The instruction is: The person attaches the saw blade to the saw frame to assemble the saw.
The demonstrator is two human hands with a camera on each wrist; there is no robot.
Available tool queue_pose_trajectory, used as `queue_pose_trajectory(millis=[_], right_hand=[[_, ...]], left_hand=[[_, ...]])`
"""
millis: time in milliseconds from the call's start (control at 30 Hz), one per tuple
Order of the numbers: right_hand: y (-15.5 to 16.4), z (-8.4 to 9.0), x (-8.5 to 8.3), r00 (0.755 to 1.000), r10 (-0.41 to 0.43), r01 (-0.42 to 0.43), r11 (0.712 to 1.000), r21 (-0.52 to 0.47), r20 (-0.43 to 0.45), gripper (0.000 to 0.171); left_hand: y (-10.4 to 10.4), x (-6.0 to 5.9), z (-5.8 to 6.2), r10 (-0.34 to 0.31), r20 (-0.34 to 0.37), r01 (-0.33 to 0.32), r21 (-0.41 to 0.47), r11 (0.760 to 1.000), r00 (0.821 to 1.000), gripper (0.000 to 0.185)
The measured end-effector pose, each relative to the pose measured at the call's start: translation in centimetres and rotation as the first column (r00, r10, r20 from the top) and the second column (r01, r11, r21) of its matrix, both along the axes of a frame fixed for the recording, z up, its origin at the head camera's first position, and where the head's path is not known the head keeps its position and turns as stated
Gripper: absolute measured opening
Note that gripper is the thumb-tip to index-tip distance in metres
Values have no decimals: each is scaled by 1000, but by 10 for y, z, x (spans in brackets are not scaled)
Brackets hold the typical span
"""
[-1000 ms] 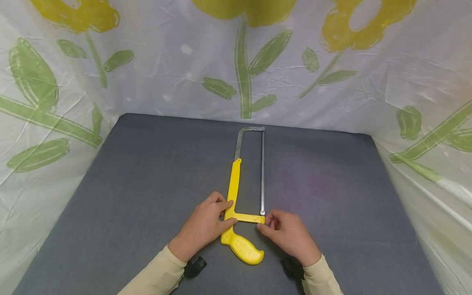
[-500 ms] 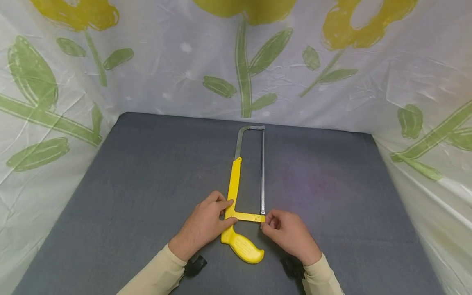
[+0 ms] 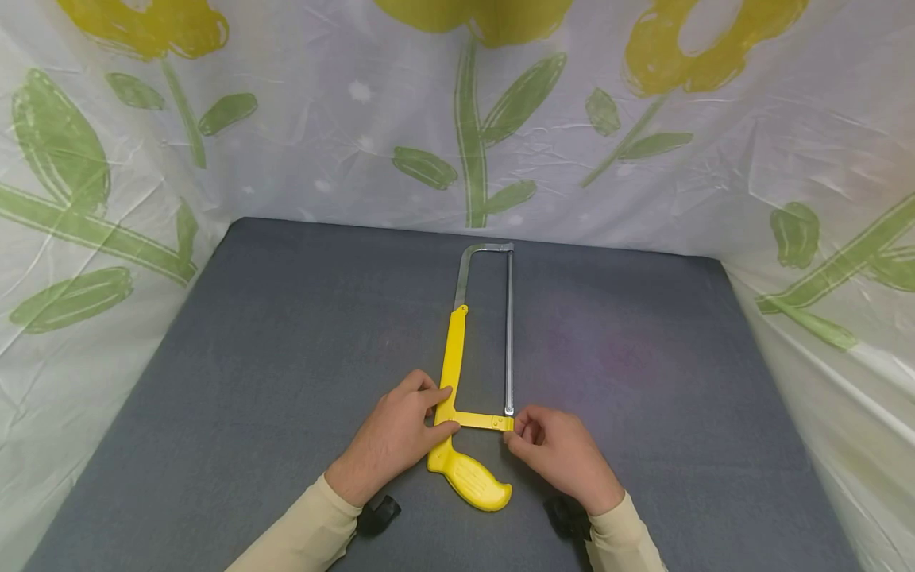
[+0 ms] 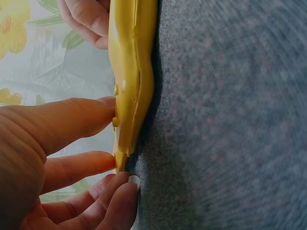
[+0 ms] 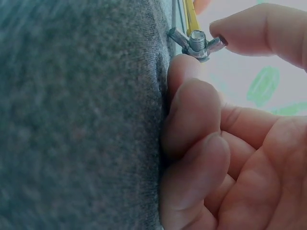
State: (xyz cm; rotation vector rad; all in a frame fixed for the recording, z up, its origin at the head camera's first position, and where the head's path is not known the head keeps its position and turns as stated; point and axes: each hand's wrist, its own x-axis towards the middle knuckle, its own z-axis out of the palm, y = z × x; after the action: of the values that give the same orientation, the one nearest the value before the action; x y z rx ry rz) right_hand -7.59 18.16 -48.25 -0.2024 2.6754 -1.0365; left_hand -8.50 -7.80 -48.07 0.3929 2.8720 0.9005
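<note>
A hacksaw (image 3: 452, 349) lies flat on the dark grey cloth, its yellow handle (image 3: 473, 482) toward me and its metal blade (image 3: 509, 334) on the right side. My left hand (image 3: 391, 435) holds the yellow frame just above the handle, thumb and index fingertip on its upper face and the other fingers against its outer side. At the frame's lower right corner is my right hand (image 3: 563, 453). The right wrist view shows a metal wing nut (image 5: 197, 46) on a threaded stud there, thumb against one wing, index finger close beneath it, remaining fingers curled by the cloth.
The grey cloth surface (image 3: 286, 342) stretches out on both sides of the saw. A white curtain (image 3: 322, 119) printed with yellow flowers and green leaves hangs around the back and sides. Black wrist straps (image 3: 379, 516) sit under the sleeves.
My right thumb has shifted slightly right, then a little back left, at the wing nut. The left hand and the hacksaw stay in place.
</note>
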Motion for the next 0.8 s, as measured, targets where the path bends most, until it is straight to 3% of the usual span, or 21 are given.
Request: queue_pose_trajectory(millis=[800], right_hand=[[2, 4, 1, 995, 93, -92, 995, 44, -21, 11]], left_hand=[[0, 0, 0, 2, -13, -2, 4, 1000, 1000, 56]])
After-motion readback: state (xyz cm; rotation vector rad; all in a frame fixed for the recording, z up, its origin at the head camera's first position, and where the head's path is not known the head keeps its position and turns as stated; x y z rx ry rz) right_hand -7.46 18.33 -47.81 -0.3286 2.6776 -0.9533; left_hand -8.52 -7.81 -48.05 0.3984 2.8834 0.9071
